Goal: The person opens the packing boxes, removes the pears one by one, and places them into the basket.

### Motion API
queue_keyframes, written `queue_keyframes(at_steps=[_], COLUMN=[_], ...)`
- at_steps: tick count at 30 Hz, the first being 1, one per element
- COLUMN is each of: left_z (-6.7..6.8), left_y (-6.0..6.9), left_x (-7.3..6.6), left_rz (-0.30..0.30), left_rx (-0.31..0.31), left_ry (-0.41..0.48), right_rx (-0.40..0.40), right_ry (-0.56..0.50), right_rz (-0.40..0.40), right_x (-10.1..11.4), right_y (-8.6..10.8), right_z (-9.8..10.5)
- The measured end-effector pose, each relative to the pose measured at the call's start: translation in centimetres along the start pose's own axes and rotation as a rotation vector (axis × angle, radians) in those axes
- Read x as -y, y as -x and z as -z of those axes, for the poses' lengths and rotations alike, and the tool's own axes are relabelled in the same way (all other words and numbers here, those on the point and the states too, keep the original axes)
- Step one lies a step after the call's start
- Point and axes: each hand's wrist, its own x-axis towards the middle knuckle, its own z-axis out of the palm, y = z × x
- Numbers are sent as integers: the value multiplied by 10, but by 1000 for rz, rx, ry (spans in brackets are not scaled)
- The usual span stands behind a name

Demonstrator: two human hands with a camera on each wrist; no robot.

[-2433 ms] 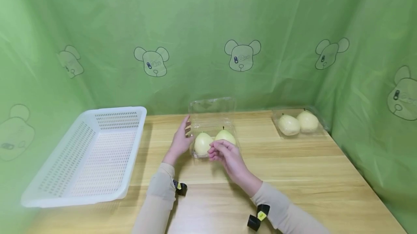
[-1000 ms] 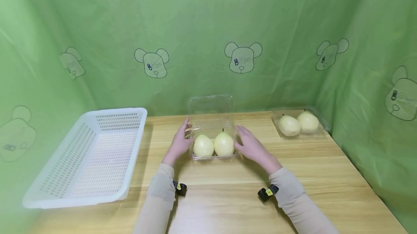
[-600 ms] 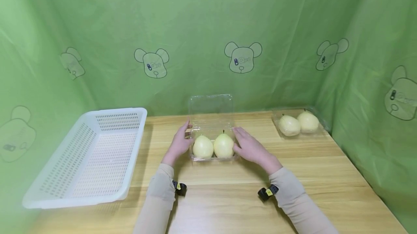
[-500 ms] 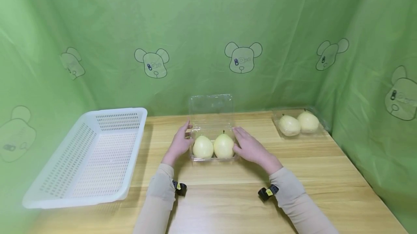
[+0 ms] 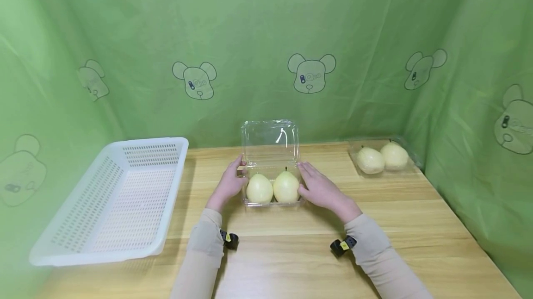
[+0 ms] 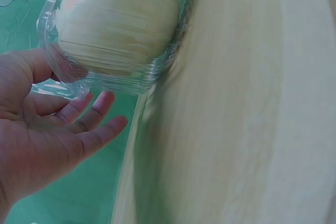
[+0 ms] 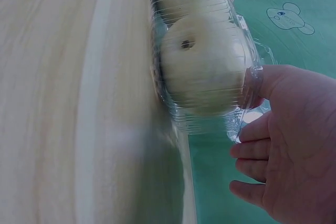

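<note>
A clear plastic clamshell box (image 5: 270, 204) stands on the table with its lid (image 5: 268, 139) raised at the back. Two pale yellow pears, a left one (image 5: 259, 189) and a right one (image 5: 286, 187) with a dark stem, sit side by side in it. The left hand (image 5: 229, 182) is at the box's left side; in the left wrist view its thumb touches the wall and the fingers of that hand (image 6: 52, 124) are spread. At the right side is the right hand (image 5: 322, 189), whose thumb touches the wall in the right wrist view, fingers of that hand (image 7: 294, 140) loosely extended.
A white perforated basket (image 5: 172, 206) stands at the left of the wooden table (image 5: 275, 252). At the back right lies another clear box (image 5: 353, 151) holding two pears (image 5: 370, 160). Green curtain (image 5: 250, 21) with bear-head prints hangs behind and at both sides.
Since the earliest frame the right hand has moved from in front of the pears to the box's right side. The left hand has barely moved. The raised lid shows more clearly now, with brighter reflections.
</note>
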Motion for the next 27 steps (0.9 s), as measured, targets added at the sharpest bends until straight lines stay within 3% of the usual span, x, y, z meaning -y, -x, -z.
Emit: queue_keyframes(at_steps=[27], left_z=[-1], left_y=[-1], left_x=[3], left_rz=[-4], left_rx=[0], left_ry=[29], right_rx=[12], right_ry=[-5], right_rz=[4], right_x=[0], right_y=[0], right_z=[1])
